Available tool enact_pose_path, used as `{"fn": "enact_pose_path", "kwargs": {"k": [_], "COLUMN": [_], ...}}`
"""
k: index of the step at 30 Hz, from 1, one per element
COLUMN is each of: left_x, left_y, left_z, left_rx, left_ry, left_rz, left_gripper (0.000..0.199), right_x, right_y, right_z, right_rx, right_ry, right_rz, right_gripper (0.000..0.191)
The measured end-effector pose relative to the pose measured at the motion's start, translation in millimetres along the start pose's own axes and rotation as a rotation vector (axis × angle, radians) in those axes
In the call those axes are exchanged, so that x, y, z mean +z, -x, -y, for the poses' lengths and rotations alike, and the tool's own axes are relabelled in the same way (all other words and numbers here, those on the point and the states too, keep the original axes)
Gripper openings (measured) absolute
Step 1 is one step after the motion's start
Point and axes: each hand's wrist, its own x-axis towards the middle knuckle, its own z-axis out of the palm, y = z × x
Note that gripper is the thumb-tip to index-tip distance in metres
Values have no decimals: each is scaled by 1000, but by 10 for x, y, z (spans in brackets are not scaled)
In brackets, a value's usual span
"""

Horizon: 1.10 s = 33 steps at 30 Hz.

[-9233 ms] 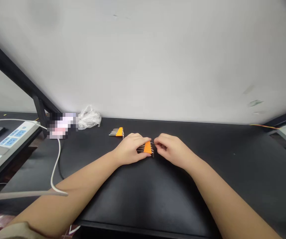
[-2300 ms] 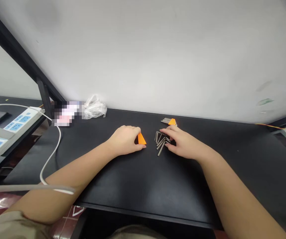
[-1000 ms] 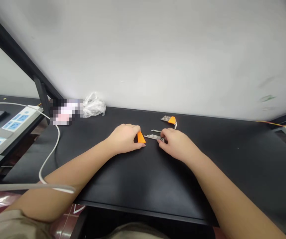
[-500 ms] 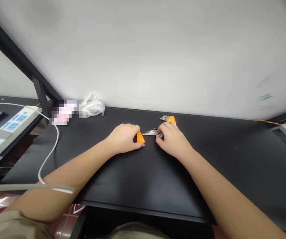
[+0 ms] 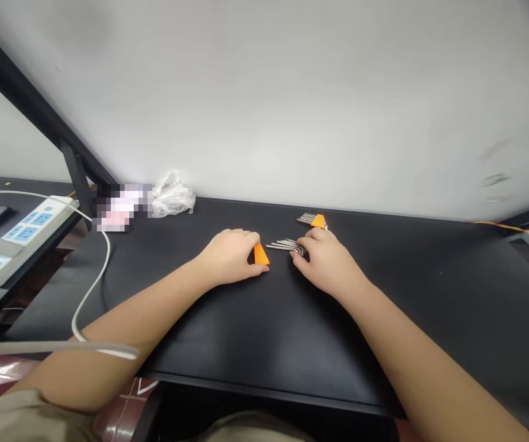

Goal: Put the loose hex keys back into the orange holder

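My left hand (image 5: 232,256) grips an orange hex key holder (image 5: 261,254) between thumb and fingers, low over the black desk. To its right, my right hand (image 5: 323,258) has thumb and fingertips closed around the bent ends of several loose hex keys (image 5: 285,245). Their long straight ends point left toward the orange holder, with a small gap between. Just behind my right hand lies a second hex key set (image 5: 308,218), its keys seated in an orange holder (image 5: 319,221).
A crumpled clear plastic bag (image 5: 172,195) sits at the back left beside a blurred-out item (image 5: 119,209). White power strips (image 5: 25,233) lie at far left. A pale cable (image 5: 107,258) loops past my left forearm. The desk (image 5: 255,344) meets a grey-white wall.
The fingers of my right hand have drawn back slightly, and the loose hex keys are more spread and more visible. My left hand keeps its hold on the orange holder.
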Motion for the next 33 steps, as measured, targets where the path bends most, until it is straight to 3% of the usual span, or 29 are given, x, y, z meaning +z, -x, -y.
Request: {"fn": "enact_pose_path", "kwargs": {"k": [6, 12, 17, 22, 33], "left_x": [0, -16, -34, -34, -19], "left_y": [0, 4, 4, 3, -3], "left_z": [4, 4, 4, 3, 7], "left_rx": [-2, -1, -4, 3, 9], "left_ry": [-7, -11, -21, -20, -13], "left_rz": [8, 16, 40, 35, 26], "left_gripper": [40, 40, 40, 40, 40], "right_x": [-56, -142, -198, -180, -62], "right_y": [0, -8, 12, -1, -60], "right_z": [-83, -200, -336, -361, -406], "right_rx": [62, 98, 85, 122, 123], "right_ry": [-19, -45, -35, -7, -112], "right_rz": [75, 43, 91, 124, 26], "right_gripper": [25, 24, 24, 15, 13]}}
